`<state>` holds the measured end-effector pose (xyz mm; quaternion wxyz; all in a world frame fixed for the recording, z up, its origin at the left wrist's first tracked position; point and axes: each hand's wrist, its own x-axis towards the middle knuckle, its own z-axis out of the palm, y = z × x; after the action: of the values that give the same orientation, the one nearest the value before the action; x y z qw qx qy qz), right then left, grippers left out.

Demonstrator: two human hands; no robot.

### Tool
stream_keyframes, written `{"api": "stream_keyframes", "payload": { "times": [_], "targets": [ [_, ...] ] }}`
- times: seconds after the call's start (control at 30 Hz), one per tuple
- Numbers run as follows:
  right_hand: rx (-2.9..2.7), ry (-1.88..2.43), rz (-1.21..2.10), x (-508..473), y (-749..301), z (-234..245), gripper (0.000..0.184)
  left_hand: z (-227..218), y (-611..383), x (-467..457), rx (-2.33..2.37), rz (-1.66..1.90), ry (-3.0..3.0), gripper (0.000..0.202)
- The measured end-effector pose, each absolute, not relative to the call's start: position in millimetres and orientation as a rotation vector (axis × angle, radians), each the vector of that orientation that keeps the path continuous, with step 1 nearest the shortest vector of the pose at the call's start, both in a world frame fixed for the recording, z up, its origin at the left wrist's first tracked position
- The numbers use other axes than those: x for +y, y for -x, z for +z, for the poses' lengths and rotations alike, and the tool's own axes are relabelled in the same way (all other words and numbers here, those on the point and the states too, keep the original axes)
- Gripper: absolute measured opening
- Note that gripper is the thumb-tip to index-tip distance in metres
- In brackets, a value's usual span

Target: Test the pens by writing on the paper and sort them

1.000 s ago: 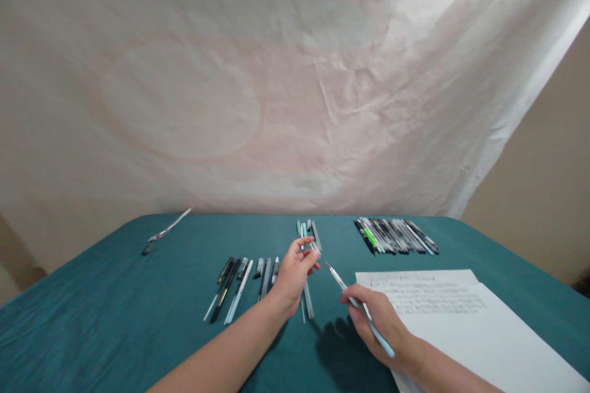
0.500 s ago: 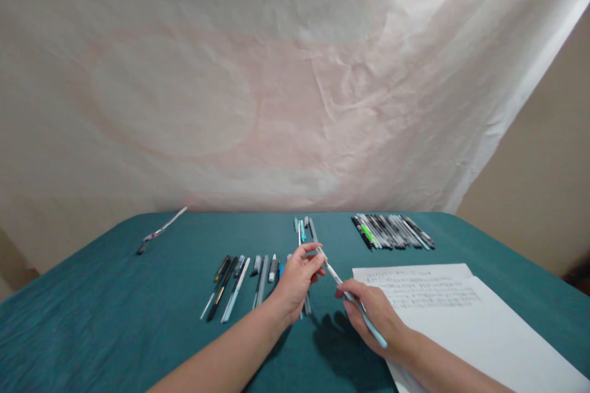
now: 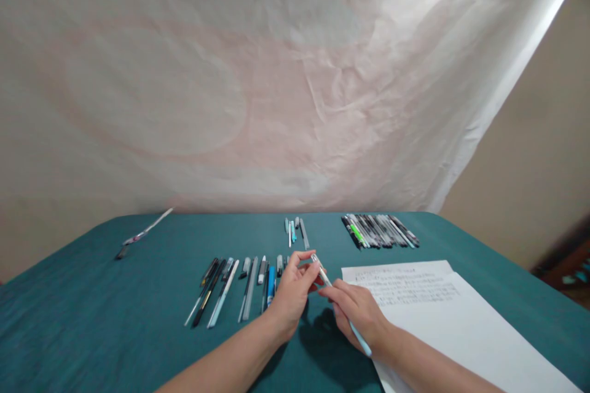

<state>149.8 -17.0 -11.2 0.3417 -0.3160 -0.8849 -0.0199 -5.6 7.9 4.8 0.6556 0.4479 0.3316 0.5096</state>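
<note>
"Fingers (image 3: 302, 256) first: what are the left hand's (image 3: 290, 295) doing?"

"Pinching a clear, glossy cap (image 3: 315, 258) at the tip end of a slim pen (image 3: 361, 338)."

"And the right hand (image 3: 357, 313)?"

"Curled round that pen, which slants back past it, smooth, white going to pale blue at the rounded end. How far the cap sits on, I can't tell."

"Where are they held?"

"Above the surface (image 3: 92, 325), draped in dark teal cloth, by the left edge of some flat white paper (image 3: 470, 331)."

"Anything readable?"

"Rows of handwriting (image 3: 415, 287) cross the paper's upper part, too small to make out."

"And the other pens?"

"Near the left hand, a loose row (image 3: 224, 293) of thin sticks and short caps, black, clear and pale blue, plus one solid blue barrel (image 3: 271, 287). Farther off, a small turquoise-and-grey cluster (image 3: 293, 231); right of that, a tight rank (image 3: 380, 231) of clear and black barrels, one bright green (image 3: 356, 233)."

"Behind?"

"Wrinkled, pale pinkish sheeting (image 3: 276, 104), shiny at upper right."
</note>
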Motion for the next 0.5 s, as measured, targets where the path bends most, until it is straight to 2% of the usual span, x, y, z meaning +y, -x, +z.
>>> {"api": "stream_keyframes", "payload": {
  "times": [0.3, 0.4, 0.5],
  "targets": [
    [-2.290, 0.837, 0.006, -13, -150, -5, 0.038, 20, 9, 12, 0.745, 1.239, -1.056, 0.032],
    [-2.178, 0.945, 0.191, -7, -158, 3, 0.039, 27, 14, 19, 0.793, 1.341, -1.116, 0.030],
    [-1.973, 1.132, 0.473, -5, -164, 17, 0.028, 28, 19, 23, 0.854, 1.411, -1.165, 0.028]
  ]
}}
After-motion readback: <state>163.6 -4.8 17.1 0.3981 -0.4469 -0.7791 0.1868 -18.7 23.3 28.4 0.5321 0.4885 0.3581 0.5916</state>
